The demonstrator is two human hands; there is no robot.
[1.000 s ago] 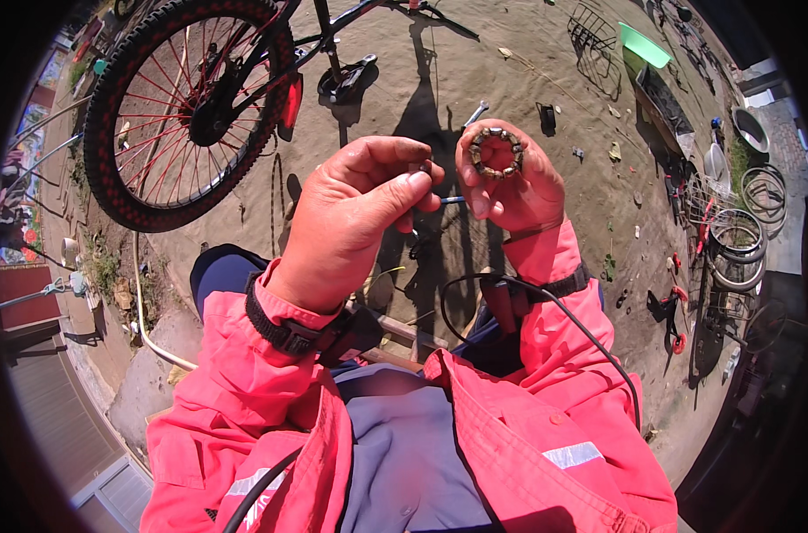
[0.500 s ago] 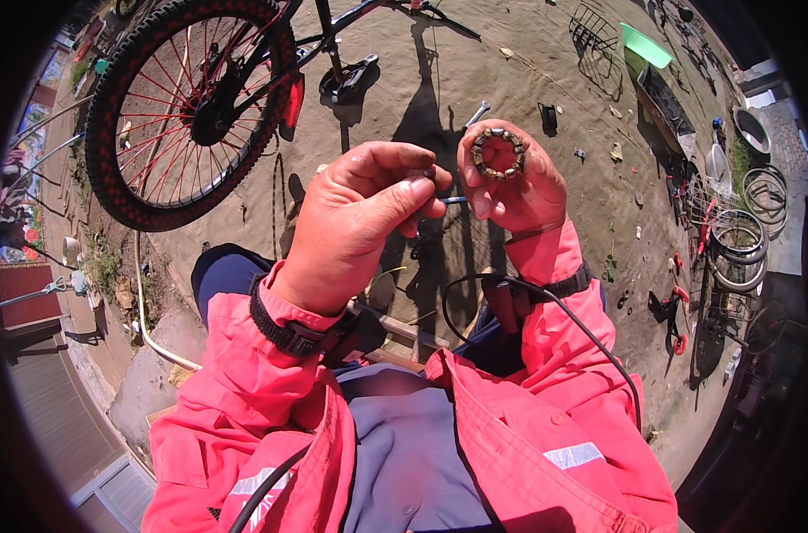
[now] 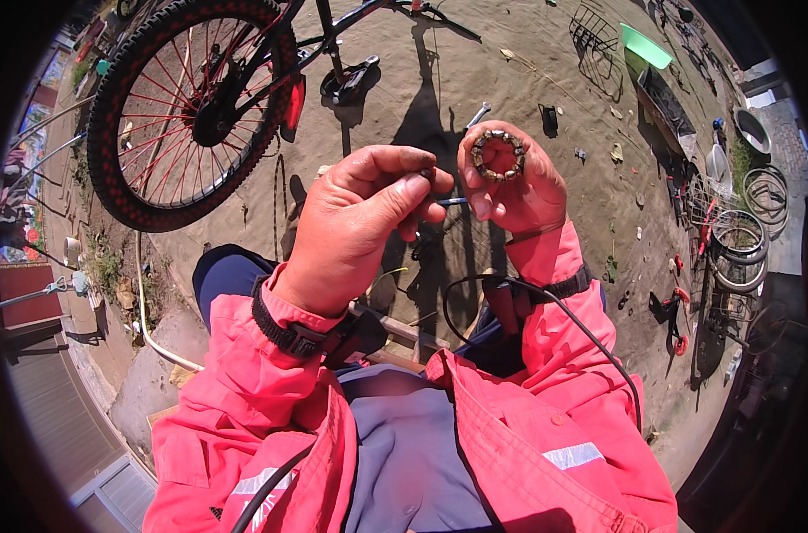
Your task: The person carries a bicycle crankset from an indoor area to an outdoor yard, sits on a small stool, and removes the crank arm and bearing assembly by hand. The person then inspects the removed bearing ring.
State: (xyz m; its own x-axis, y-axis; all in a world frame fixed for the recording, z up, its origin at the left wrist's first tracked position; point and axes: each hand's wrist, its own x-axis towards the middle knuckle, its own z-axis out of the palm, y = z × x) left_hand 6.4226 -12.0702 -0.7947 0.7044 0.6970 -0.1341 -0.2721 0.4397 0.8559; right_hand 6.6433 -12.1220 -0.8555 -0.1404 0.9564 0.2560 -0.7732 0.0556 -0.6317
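My right hand [image 3: 539,191] is closed on a caged ball bearing ring [image 3: 479,163], holding it up between thumb and fingers so its round opening shows. Dark grease coats the ring between its shiny balls. Just left of it, my left hand [image 3: 355,213] is pinched, thumb against fingertips. A small dark bit shows at those fingertips, too small to name. The two hands are close but apart. Beneath them, a tool with a blue shaft [image 3: 453,202] is partly hidden by my fingers.
A bicycle's red-spoked rear wheel [image 3: 210,120] stands at upper left, its pedal [image 3: 355,78] near the middle. A green basin [image 3: 645,46] and wire basket [image 3: 593,40] lie at upper right. Loose tyres [image 3: 740,251] and red-handled tools [image 3: 681,295] sit at right. A pale hose [image 3: 142,302] runs at left.
Almost nothing differs. My left fingertips have shifted very slightly, while my right hand keeps the bearing in the same place.
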